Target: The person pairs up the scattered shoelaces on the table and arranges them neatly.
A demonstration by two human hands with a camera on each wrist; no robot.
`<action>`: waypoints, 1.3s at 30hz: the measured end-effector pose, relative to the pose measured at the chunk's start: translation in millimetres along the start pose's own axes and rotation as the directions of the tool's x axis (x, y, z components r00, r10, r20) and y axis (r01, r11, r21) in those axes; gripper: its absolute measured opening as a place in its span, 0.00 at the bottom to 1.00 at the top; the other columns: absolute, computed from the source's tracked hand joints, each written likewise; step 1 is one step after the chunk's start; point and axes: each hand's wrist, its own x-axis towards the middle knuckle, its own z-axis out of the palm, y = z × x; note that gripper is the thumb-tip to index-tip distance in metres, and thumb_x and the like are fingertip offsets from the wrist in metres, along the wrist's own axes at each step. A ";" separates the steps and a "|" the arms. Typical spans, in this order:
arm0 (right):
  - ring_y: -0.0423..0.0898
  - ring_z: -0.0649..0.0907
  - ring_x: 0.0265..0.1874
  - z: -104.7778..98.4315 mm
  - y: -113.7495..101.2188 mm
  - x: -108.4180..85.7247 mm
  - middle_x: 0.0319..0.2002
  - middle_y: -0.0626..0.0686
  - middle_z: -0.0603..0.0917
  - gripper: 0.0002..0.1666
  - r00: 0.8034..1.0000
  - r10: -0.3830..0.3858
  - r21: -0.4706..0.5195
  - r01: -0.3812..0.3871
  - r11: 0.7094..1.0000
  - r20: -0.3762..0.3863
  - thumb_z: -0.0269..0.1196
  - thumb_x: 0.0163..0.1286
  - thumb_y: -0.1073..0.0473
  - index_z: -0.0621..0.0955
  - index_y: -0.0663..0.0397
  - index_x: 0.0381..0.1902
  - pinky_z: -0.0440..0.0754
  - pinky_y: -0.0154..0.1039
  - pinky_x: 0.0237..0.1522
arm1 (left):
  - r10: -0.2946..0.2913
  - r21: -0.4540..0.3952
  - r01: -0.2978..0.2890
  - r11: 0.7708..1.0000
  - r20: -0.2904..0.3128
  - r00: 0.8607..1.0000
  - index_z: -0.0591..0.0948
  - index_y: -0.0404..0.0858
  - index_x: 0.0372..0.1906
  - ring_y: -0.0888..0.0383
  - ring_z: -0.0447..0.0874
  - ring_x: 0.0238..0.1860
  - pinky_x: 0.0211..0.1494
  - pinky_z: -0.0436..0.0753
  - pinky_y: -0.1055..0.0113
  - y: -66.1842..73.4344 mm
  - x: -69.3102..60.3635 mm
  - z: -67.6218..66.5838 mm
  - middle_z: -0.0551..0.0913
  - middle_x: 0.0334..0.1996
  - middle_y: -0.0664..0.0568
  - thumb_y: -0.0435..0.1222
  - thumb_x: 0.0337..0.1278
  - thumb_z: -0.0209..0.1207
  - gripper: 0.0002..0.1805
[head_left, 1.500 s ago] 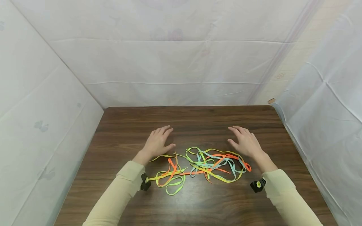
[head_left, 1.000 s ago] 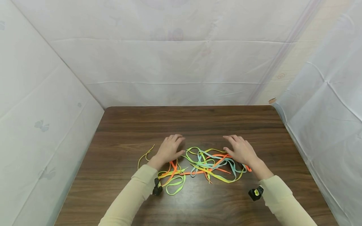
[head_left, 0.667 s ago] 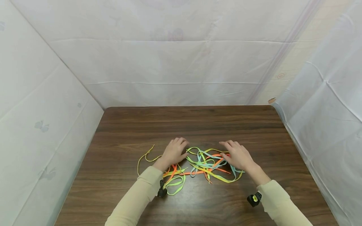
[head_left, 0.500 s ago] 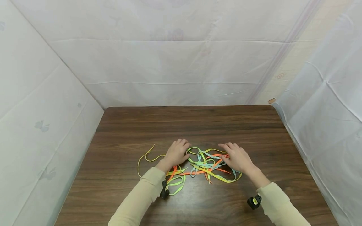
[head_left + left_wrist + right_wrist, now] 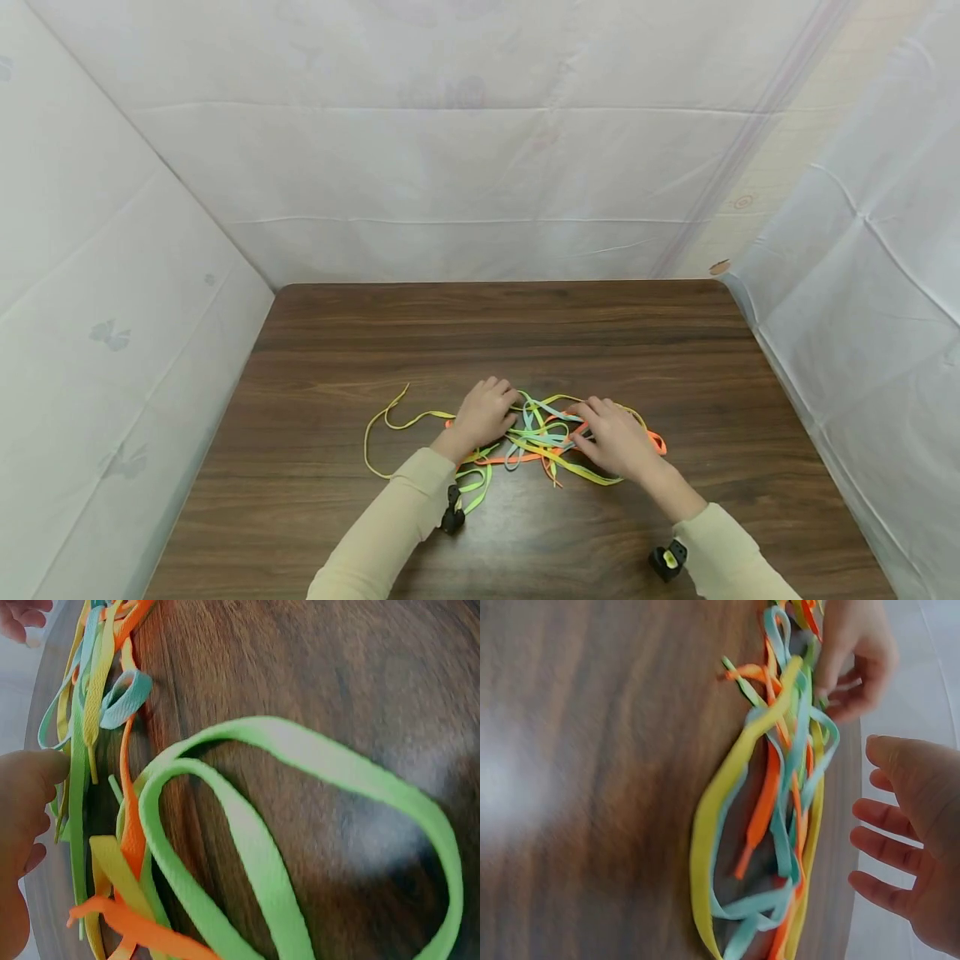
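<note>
Flat shoelaces in yellow, green, orange and light blue lie tangled on the table. My left hand [image 5: 483, 415] is over the left part of the tangle, its fingers bent loosely. In the left wrist view its thumb is at the edge of a green shoelace [image 5: 262, 862]; no grip shows. My right hand [image 5: 618, 437] hovers over the right part with fingers spread, as the right wrist view shows. Beside it are a yellow shoelace [image 5: 702, 840], an orange shoelace [image 5: 761, 806] and a light blue shoelace [image 5: 799, 742]. The left forearm hides some laces.
A thin yellow lace [image 5: 368, 433] trails out to the left on the dark wooden table [image 5: 480, 325]. White sheeting [image 5: 420, 183] stands behind the table and along both sides. Small black cameras [image 5: 452, 518] are strapped at the wrists.
Both hands have come closer together and lower over the tangle, the left moving right and the right moving left. The thin yellow lace at the left has come into fuller view.
</note>
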 end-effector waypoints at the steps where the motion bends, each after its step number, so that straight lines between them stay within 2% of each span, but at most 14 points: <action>1: 0.46 0.79 0.32 2.2 -1.8 -0.5 0.37 0.49 0.79 0.21 1.000 -0.012 0.000 0.012 1.000 -0.007 0.69 0.53 0.52 0.80 0.52 0.45 0.77 0.41 0.30 | -0.001 0.005 0.001 1.000 0.009 1.000 0.81 0.47 0.40 0.58 0.73 0.38 0.40 0.73 0.65 1.2 0.3 -0.2 0.78 0.37 0.55 0.43 0.54 0.61 0.09; 6: 0.42 0.77 0.30 12.9 -11.5 -1.0 0.34 0.47 0.79 0.15 0.999 -0.045 0.030 0.046 0.999 -0.021 0.68 0.53 0.55 0.80 0.51 0.39 0.74 0.36 0.28 | -0.016 0.037 0.014 0.999 0.058 0.998 0.80 0.48 0.41 0.59 0.73 0.38 0.41 0.75 0.65 4.4 1.8 1.9 0.78 0.38 0.56 0.44 0.55 0.60 0.10; 9: 0.41 0.75 0.27 17.0 -17.1 -0.7 0.32 0.47 0.77 0.15 0.999 -0.052 0.038 0.052 0.998 -0.003 0.68 0.54 0.55 0.79 0.51 0.39 0.72 0.34 0.26 | -0.031 0.044 0.029 0.999 0.063 0.998 0.80 0.48 0.41 0.59 0.74 0.38 0.42 0.75 0.66 5.6 2.6 3.5 0.78 0.38 0.57 0.44 0.56 0.60 0.09; 16: 0.40 0.76 0.29 24.4 -28.5 -0.4 0.32 0.44 0.76 0.11 0.997 -0.049 0.054 0.046 0.997 0.054 0.67 0.56 0.55 0.79 0.48 0.37 0.74 0.36 0.31 | -0.057 0.055 0.055 0.997 0.040 0.998 0.80 0.48 0.33 0.61 0.74 0.32 0.36 0.75 0.68 8.2 4.6 6.1 0.77 0.31 0.58 0.41 0.57 0.59 0.02; 19: 0.40 0.75 0.28 28.2 -31.7 0.4 0.31 0.44 0.76 0.10 0.997 -0.056 0.053 0.053 0.997 0.054 0.67 0.56 0.55 0.80 0.47 0.35 0.74 0.35 0.29 | -0.057 0.062 0.055 0.997 0.036 0.998 0.79 0.48 0.31 0.62 0.74 0.31 0.36 0.75 0.68 8.4 4.9 6.7 0.77 0.29 0.59 0.40 0.57 0.59 0.02; 24: 0.39 0.73 0.26 32.7 -35.1 2.2 0.29 0.44 0.74 0.09 0.997 -0.060 0.043 0.058 0.997 0.055 0.68 0.55 0.54 0.80 0.47 0.33 0.72 0.34 0.26 | -0.044 0.074 0.042 0.996 0.032 0.998 0.79 0.48 0.30 0.62 0.75 0.30 0.36 0.75 0.69 8.4 5.1 6.2 0.77 0.29 0.59 0.40 0.58 0.58 0.03; 31: 0.40 0.71 0.26 37.8 -37.2 3.0 0.28 0.44 0.74 0.09 0.997 -0.045 -0.015 0.047 0.999 0.068 0.68 0.53 0.53 0.79 0.46 0.31 0.71 0.34 0.26 | -0.029 0.057 0.029 0.998 0.004 1.000 0.77 0.48 0.29 0.63 0.72 0.27 0.31 0.69 0.72 9.5 1.7 5.4 0.75 0.26 0.59 0.40 0.59 0.57 0.04; 39: 0.42 0.73 0.27 43.9 -37.9 4.3 0.30 0.46 0.75 0.12 0.997 -0.048 -0.072 0.053 0.996 0.068 0.70 0.51 0.53 0.78 0.46 0.31 0.73 0.36 0.27 | -0.006 0.047 0.008 0.999 -0.042 0.999 0.78 0.48 0.30 0.62 0.74 0.29 0.33 0.71 0.70 8.5 -0.5 -0.2 0.78 0.28 0.59 0.40 0.59 0.57 0.03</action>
